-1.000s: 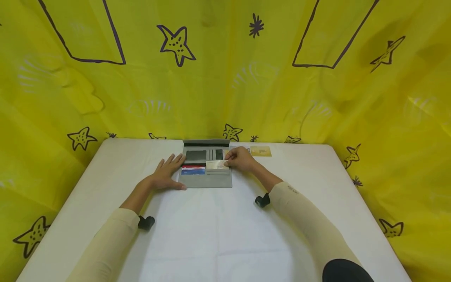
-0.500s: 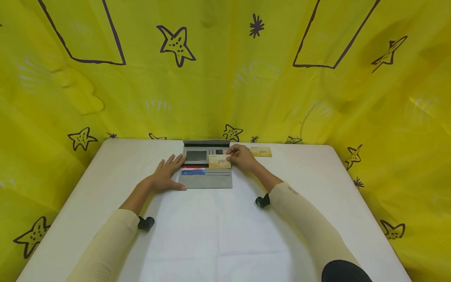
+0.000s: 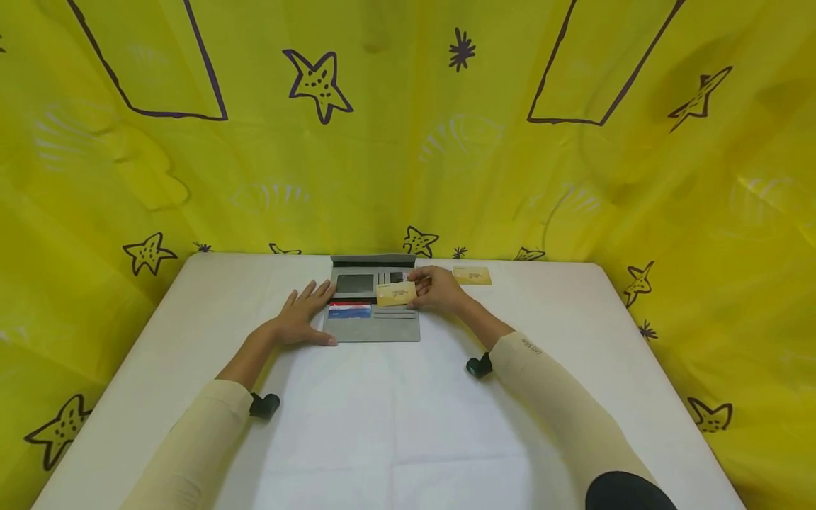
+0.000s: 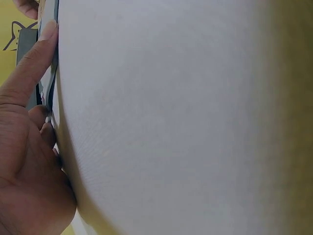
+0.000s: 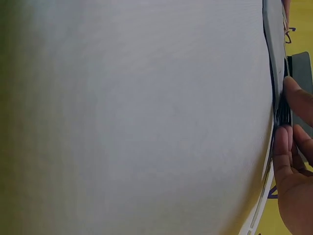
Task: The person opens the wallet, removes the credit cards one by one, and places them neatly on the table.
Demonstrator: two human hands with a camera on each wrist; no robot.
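A grey wallet (image 3: 357,329) lies unfolded near the far edge of the table, its flap raised at the back. Red and blue cards (image 3: 350,311) show in its left slots. My left hand (image 3: 298,316) rests spread on the wallet's left side; in the left wrist view its thumb (image 4: 36,58) lies along the wallet's edge. With thumb and fingers my right hand (image 3: 440,289) pinches a gold card (image 3: 395,294) by its right end, over the right-hand slots. In the right wrist view the fingertips (image 5: 291,85) sit right at the wallet's edge.
Another gold card (image 3: 472,275) lies on the white table (image 3: 395,418), right of the wallet. Behind the table hangs a yellow curtain (image 3: 382,163) with starfish drawings. Black wrist devices (image 3: 264,406) sit on both sleeves.
My right hand has drawn the gold card up from the right-hand slots, and its printed face now shows over them. The left hand has stayed in place.
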